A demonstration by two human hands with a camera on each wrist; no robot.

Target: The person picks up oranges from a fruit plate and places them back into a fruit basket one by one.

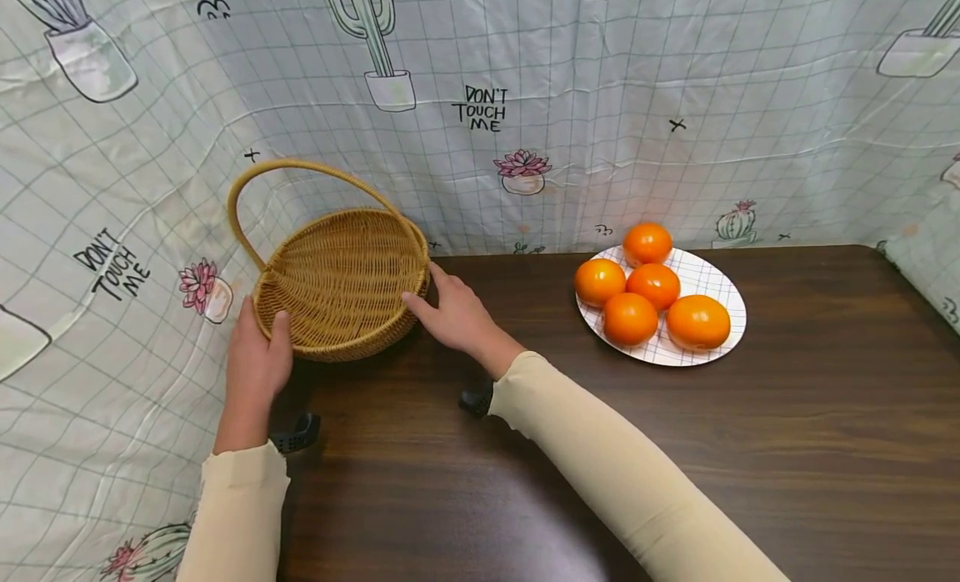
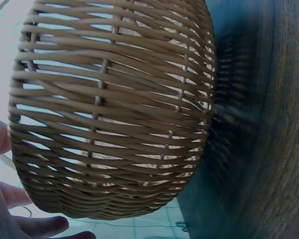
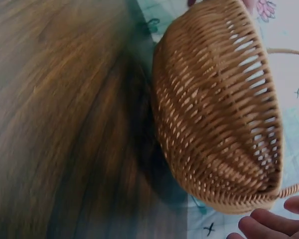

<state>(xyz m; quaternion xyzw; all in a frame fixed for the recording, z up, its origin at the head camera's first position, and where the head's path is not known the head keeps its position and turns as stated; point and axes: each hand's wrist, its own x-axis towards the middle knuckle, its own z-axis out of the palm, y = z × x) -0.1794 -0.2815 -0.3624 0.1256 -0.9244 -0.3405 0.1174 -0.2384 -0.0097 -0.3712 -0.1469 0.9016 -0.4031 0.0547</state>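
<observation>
Your left hand (image 1: 257, 361) is spread loosely at the basket (image 1: 345, 273)'s left edge. Basket's at the table (image 1: 412, 482)'s back-left, probably light, stiffish, grippy; I'd grab opposite sides of the rim (image 1: 330, 347), or the handle (image 1: 318, 163). Your right hand (image 1: 463, 315)'s loosely spread at the right edge.

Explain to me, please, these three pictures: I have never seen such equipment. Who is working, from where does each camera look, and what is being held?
No machine works here, only a person's bare left hand and right hand. The wide picture comes from a camera worn on the head, looking forward and down. The other two come from cameras worn on the wrists, one each, so the same basket appears from its left and its right. Both hands hold this basket, one at each side. On the table, to the right of the basket, lies a plate with five oranges.
</observation>
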